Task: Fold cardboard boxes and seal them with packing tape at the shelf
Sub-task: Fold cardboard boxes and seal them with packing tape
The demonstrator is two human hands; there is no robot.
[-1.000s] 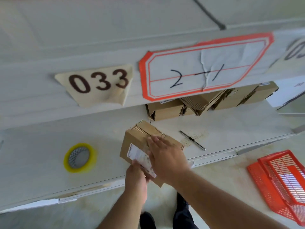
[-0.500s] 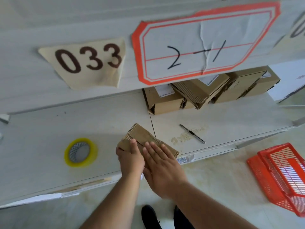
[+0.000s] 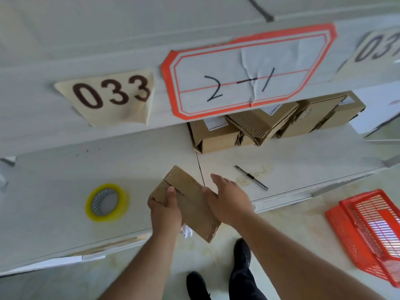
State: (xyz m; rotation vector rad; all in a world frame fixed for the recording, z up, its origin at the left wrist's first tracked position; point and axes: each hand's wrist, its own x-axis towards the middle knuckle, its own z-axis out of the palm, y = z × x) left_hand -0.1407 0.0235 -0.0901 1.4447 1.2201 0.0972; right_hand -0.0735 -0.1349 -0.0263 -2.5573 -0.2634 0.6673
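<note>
A small brown cardboard box [image 3: 190, 198] lies tilted at the front edge of the white shelf [image 3: 65, 180], its near corner hanging over the floor. My left hand [image 3: 165, 210] grips its left end, thumb on top. My right hand [image 3: 228, 199] rests against the box's right side with straight fingers. A white label sticks out under the box. A yellow-rimmed roll of packing tape [image 3: 107, 202] lies flat on the shelf to the left.
Several folded cardboard boxes [image 3: 266, 124] are stacked at the back of the shelf. A slim utility knife [image 3: 251, 177] lies right of my hands. An orange plastic basket [image 3: 372, 232] sits on the floor at right. Labelled shelf edge above.
The box has been turned so its plain face is up and its label is underneath. My right hand slid off the top to the right side. My left hand now grips the left end.
</note>
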